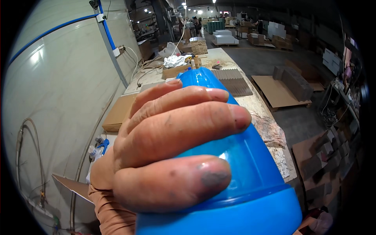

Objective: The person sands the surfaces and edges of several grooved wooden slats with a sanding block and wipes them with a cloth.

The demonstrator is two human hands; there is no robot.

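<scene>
A large blue plastic bottle [256, 164] fills the lower middle, very close to me. Its body is see-through, and a wider, solid blue band forms the near end. The narrower end points away over the workbench. My left hand [172, 135] comes in from the lower left with its fingers closed around the bottle. Grey-black grime marks the tip of the nearest finger. The thumb is hidden. Below the wrist shows a tan sleeve [111, 209]. My right hand is out of view.
Beyond the bottle runs a long workbench [231, 58] with a grey corrugated stack [233, 82], crumpled white plastic [175, 61] and a flat brown cardboard piece [119, 111]. A pale wall [58, 70] stands left. Cardboard on a pallet [270, 92] lies on the floor at right.
</scene>
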